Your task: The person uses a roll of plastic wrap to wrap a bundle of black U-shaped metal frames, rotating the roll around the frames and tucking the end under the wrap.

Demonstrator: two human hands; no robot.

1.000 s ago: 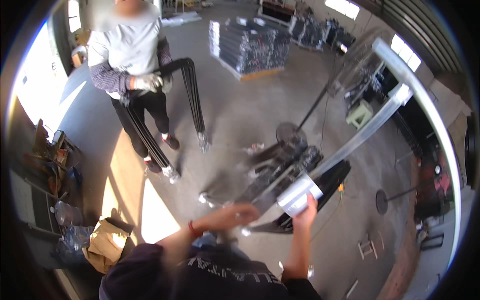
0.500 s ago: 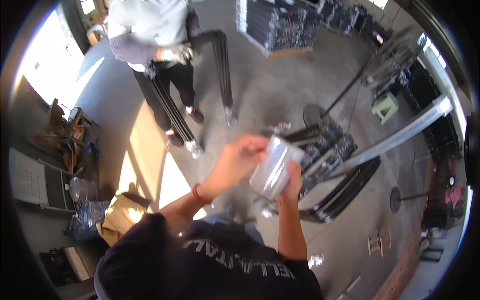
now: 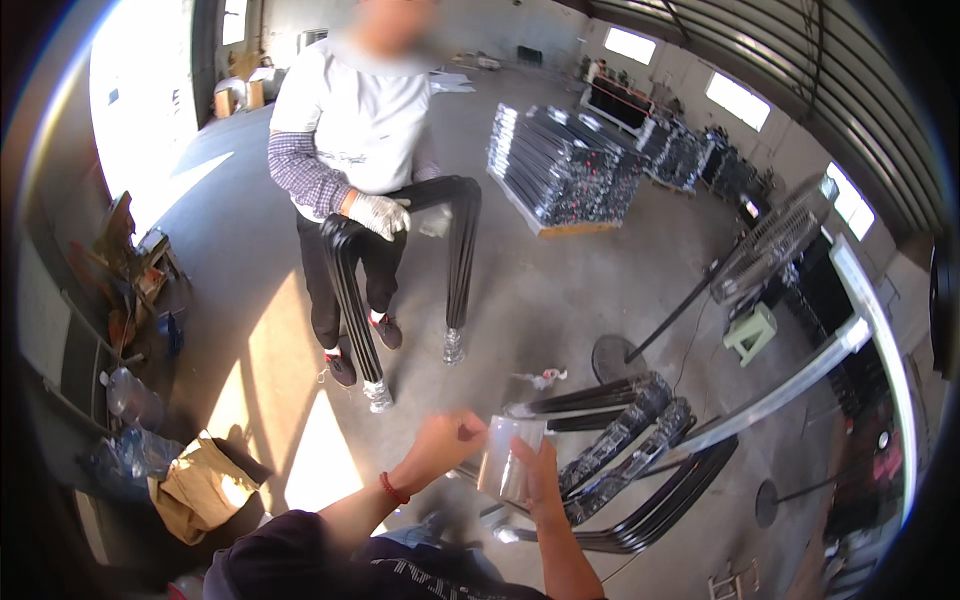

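Observation:
A roll of clear plastic film (image 3: 500,462) is held upright in front of me. My right hand (image 3: 540,474) is wrapped round its right side, with the thumb over the front. Just left of the roll's upper edge is my left hand (image 3: 442,450), its fingers curled into a pinch; whatever is between them is too small to see. Right beside the roll lies a bundle of black bent tubes (image 3: 620,450), partly wrapped in film. Ahead, a person in a white shirt grips another black U-shaped tube bundle (image 3: 462,250) with a gloved hand (image 3: 378,214).
A metal frame rail (image 3: 770,385) slants across the right side. Behind it stand a pedestal fan (image 3: 775,245) and a green stool (image 3: 750,333). A stack of wrapped black parts (image 3: 565,165) sits farther back. On the left lies a brown paper bag (image 3: 205,490).
My view has tilted up, so my hands and the roll appear lower. My left hand has come off the roll's upper edge to its left side. The other person now stands more upright.

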